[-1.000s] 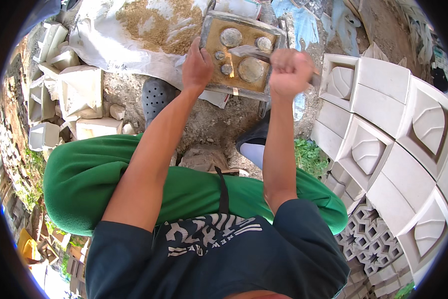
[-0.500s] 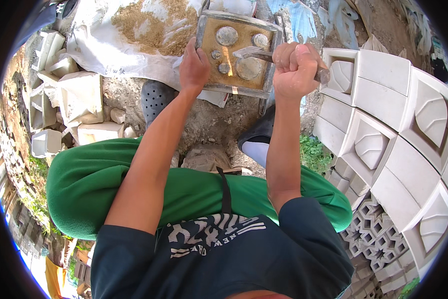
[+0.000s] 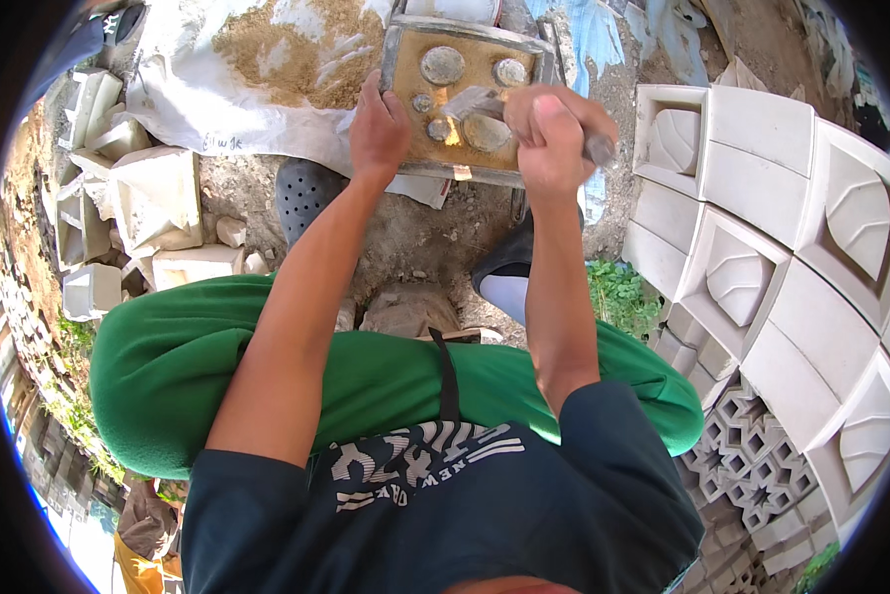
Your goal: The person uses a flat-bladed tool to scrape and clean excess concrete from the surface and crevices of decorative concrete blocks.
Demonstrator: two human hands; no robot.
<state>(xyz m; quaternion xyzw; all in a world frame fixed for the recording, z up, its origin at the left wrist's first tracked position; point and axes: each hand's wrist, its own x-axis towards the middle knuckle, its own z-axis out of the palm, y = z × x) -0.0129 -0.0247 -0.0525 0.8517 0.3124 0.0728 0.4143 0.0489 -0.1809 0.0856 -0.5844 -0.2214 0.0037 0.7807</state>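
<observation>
A dark-rimmed rectangular mould frame [image 3: 489,176] lies in front of my feet, filled with tan sandy material [image 3: 475,63]. Round grey discs of differing sizes, such as a large disc [image 3: 442,65], sit in that fill. My left hand [image 3: 379,137] is at the frame's left side, its fingers closed over the edge. Over the frame's right part, my right hand [image 3: 554,144] is wrapped round the handle of a trowel [image 3: 477,102]. The metal blade points left above the discs; whether it touches the fill I cannot tell.
A white sheet [image 3: 168,104] with loose sand [image 3: 287,49] spreads to the far left. Cast blocks [image 3: 155,198] are heaped at the left. Pale moulded blocks [image 3: 762,213] stand in rows at the right, with star-patterned openwork blocks [image 3: 757,455] nearer. My dark shoes [image 3: 306,198] flank bare ground.
My right hand and the trowel have moved a little left and down over the frame. My left hand stays on the frame's left edge. The whole view has shifted slightly.
</observation>
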